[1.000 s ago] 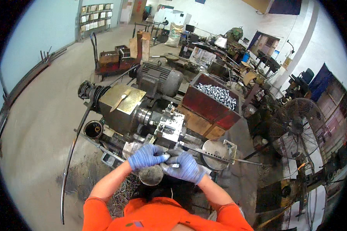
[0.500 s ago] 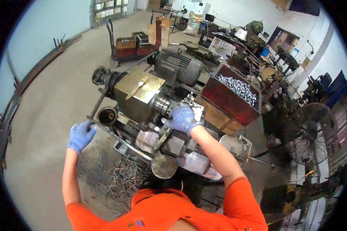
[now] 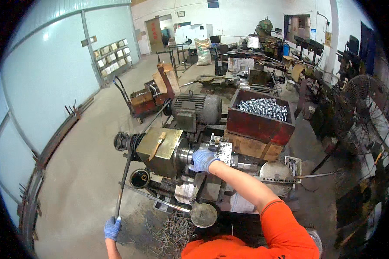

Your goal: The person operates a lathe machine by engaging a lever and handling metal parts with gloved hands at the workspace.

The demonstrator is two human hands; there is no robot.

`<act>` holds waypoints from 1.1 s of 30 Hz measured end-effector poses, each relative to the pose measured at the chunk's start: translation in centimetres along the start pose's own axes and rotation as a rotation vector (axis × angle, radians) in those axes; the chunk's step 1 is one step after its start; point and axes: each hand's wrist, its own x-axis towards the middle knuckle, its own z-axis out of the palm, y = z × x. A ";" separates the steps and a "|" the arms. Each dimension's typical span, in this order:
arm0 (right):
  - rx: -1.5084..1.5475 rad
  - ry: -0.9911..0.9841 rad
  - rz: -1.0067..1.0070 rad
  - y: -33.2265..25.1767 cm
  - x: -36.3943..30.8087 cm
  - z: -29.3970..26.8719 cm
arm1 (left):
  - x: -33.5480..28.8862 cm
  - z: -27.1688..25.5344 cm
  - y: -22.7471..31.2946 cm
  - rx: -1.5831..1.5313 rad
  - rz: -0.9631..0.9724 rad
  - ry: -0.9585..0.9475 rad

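Observation:
In a blue knit glove, my left hand (image 3: 112,228) is closed round the lower end of a long dark lever bar (image 3: 124,183). That bar slants up to the rear end of the lathe's spindle. My right hand (image 3: 203,160), gloved the same way, is at the front of the metal chuck (image 3: 184,156). Its fingers are curled, and whatever they hold is hidden behind the glove. Just beyond it stands the tool post (image 3: 213,139) beside a bright metal plate (image 3: 224,151). A wooden-handled brush (image 3: 158,146) lies on the brassy headstock cover (image 3: 148,139).
A red bin (image 3: 259,123) of shiny metal parts stands on a wooden box (image 3: 251,146) behind the lathe. The motor (image 3: 196,110) sits behind the headstock. Metal shavings (image 3: 173,235) litter the floor. A round handwheel (image 3: 204,215) juts toward me; a large fan (image 3: 361,114) stands right.
My left hand has moved down and toward me, swinging the lever bar's end with it. My right hand stays at the chuck. The head view has tilted up, showing more of the room.

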 end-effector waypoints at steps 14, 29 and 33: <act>0.179 -0.026 -0.074 0.3 1.3 -0.7 | -0.5 0.1 -4.5 0.185 -0.097 0.079; 0.162 0.035 -0.014 -0.9 0.1 -1.2 | 16.7 -6.7 -11.8 0.932 0.303 0.507; 0.133 0.054 0.032 -0.6 0.6 -0.8 | 17.0 -5.9 -10.2 0.907 0.292 0.595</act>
